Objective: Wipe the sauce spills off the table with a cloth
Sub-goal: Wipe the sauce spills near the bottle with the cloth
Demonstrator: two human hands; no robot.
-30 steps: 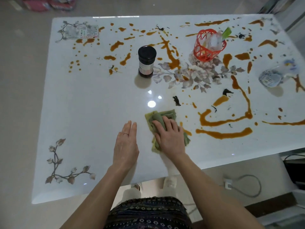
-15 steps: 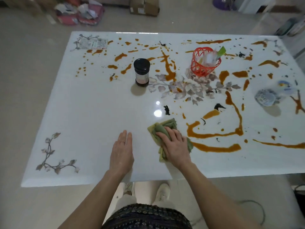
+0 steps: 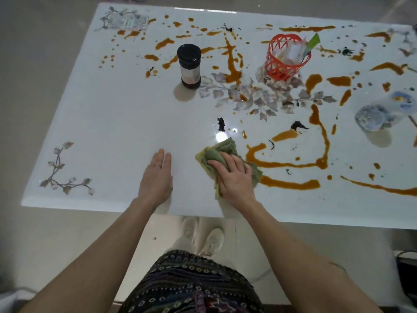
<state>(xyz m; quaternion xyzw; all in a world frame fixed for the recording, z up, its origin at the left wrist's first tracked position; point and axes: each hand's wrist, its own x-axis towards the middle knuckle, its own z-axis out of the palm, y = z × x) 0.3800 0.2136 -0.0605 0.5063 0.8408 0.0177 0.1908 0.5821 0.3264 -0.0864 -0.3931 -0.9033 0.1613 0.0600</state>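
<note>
Green cloth (image 3: 228,154), bunched and folded, lies on the glossy white worktop (image 3: 117,123) near its front edge, pinned flat under the right hand (image 3: 234,177); its fingers (image 3: 228,164) are spread and pressed down across the folds, not pinching, which I judge keeps the wad together and puts weight on it for wiping; just beyond the fingertips the cloth's far edge sticks out beside a bright lamp glare. Immediately to the right of those fingers begins the nearest sauce (image 3: 291,184), a thick orange-brown streak touching or nearly touching the cloth's edge, with a looping trail (image 3: 284,164) just past it; the cloth seems placed to sweep rightwards into them. The left hand (image 3: 156,179) rests palm down on bare worktop, well apart from the cloth, fingers (image 3: 161,158) straight and held together, gripping nothing; probably a brace while the person leans over. The stretch around that hand shows no sauce, so the job looks only partly done. Farther off from the right fingertips stand a black-lidded jar (image 3: 189,66) and an orange mesh basket (image 3: 286,57), both ringed by splatters; far right lies a blurred, clear plastic item (image 3: 372,116) I cannot identify; these will likely need wiping around or lifting.
</note>
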